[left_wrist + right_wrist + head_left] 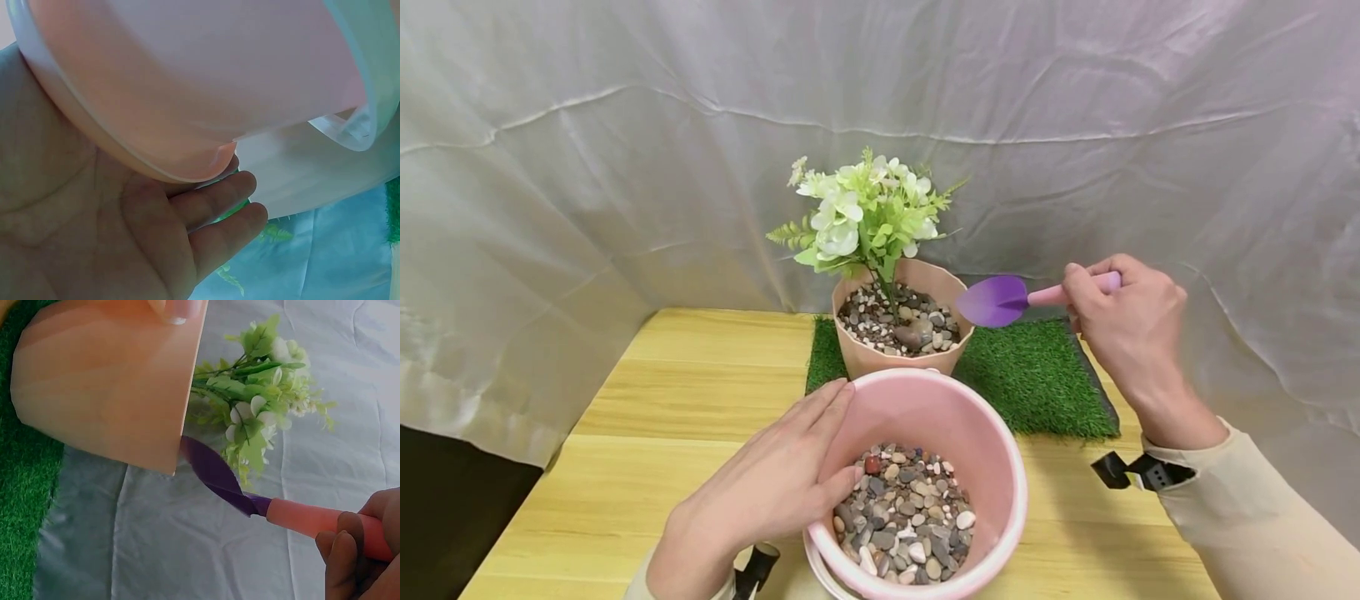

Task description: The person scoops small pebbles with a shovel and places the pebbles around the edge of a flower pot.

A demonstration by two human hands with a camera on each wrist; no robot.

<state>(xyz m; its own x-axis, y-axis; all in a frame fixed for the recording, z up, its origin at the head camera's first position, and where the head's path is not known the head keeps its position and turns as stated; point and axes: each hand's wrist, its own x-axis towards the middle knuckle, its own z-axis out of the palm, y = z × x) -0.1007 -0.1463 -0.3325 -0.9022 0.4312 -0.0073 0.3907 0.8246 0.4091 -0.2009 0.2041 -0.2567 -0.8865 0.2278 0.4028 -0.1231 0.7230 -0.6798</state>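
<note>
My left hand (775,475) holds the near-left side of a pink bucket (988,450), thumb inside the rim and fingers along the outside. Pebbles (910,517) in grey, tan and white cover the bucket's bottom. In the left wrist view the palm lies against the bucket (187,81). My right hand (1131,321) grips the pink handle of a small trowel with a purple blade (996,302). The blade tip is right at the right rim of a peach flowerpot (887,361). In the right wrist view the trowel blade (215,475) overlaps the edge of the pot (106,387).
Artificial white flowers with green leaves (865,208) rise from the pot's pebbles and gravel. The pot stands on a green turf mat (1037,379) on a wooden table (700,400), behind the bucket. A grey cloth (700,167) hangs at the back.
</note>
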